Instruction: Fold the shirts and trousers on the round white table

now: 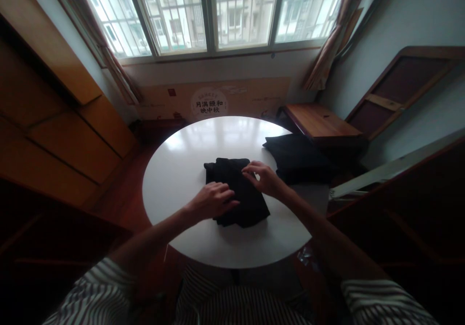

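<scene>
One white bench (170, 184), one dark pile (301, 160), one dark cloth (244, 194) mid-bench.
The pile lies at the right rim, perhaps set aside, yet could hinder the right forearm (316, 222); the cloth sits central, likely for reach. The left hand (210, 201), fingers loose, lies over it, probably steadying; the right hand (268, 179) brings its fingertips together by the right edge, gripping or not I cannot tell.

Daylight through 4-pane barred window (243, 10); 2 curtains (332, 49) at its sides. Room dim. White desk (170, 179), glossy. Reddish floor (127, 204). Orange-brown cabinets (74, 143) left; wooden table (321, 119) right, near pale wall (432, 20).
</scene>
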`<state>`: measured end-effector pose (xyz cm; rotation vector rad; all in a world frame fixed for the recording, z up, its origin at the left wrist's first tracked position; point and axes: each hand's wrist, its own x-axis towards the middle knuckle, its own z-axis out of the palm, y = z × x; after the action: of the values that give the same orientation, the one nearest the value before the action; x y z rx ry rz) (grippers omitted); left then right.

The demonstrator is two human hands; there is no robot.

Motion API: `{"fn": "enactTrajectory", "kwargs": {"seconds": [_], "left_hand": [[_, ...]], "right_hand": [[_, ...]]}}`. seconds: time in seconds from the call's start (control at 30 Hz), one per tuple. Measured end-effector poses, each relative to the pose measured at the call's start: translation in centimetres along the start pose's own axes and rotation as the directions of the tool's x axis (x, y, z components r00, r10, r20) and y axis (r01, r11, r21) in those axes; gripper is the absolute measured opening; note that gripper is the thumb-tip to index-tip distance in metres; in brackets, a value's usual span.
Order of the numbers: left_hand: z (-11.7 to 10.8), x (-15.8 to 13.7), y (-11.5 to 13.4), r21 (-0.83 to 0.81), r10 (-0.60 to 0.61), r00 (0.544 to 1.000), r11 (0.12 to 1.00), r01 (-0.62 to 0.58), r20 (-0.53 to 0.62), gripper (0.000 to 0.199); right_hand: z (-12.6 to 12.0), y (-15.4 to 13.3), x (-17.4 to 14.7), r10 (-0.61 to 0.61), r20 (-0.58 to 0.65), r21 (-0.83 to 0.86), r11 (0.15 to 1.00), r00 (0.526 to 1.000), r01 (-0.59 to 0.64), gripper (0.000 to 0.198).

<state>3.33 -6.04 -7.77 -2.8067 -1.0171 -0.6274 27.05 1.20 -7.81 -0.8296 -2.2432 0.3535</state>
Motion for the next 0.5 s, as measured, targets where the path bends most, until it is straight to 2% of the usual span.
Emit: {"fn": "enactTrajectory", "kwargs": {"seconds": [0.1, 0.2, 0.27, 0.4, 0.5], "left_hand": [[1.1, -3.0, 2.5, 0.056, 0.090, 0.996, 0.994, -0.089, -0.008, 0.042], [2.5, -4.8, 2.8, 0.116, 0.081, 0.996, 0.990, -0.077, -0.033, 0.029], [3.2, -5.5, 2.5, 0.154, 0.110, 0.993, 0.983, -0.105, -0.028, 0.028], [3.3, -6.7, 2.3, 0.201, 0.181, 0.981, 0.961, -0.191, 0.065, 0.041], [2.9, -6.9, 2.9, 0.228, 0.164, 0.985, 0.958, -0.173, 0.060, 0.043]], "right_hand": [[1.6, 3.5, 3.9, 0.136, -0.014, -0.020, 0.991, 0.991, -0.136, 0.018], [3.3, 6.0, 6.2, 0.253, 0.069, -0.006, 0.967, 0.965, -0.253, 0.015], [4.1, 7.0, 6.7, 0.289, 0.095, 0.014, 0.957, 0.953, -0.291, 0.009], [5.1, 7.7, 6.4, 0.322, 0.023, 0.007, 0.947, 0.947, -0.322, 0.017], [5.5, 7.7, 6.3, 0.335, 0.011, 0.011, 0.942, 0.942, -0.335, 0.016]]}}
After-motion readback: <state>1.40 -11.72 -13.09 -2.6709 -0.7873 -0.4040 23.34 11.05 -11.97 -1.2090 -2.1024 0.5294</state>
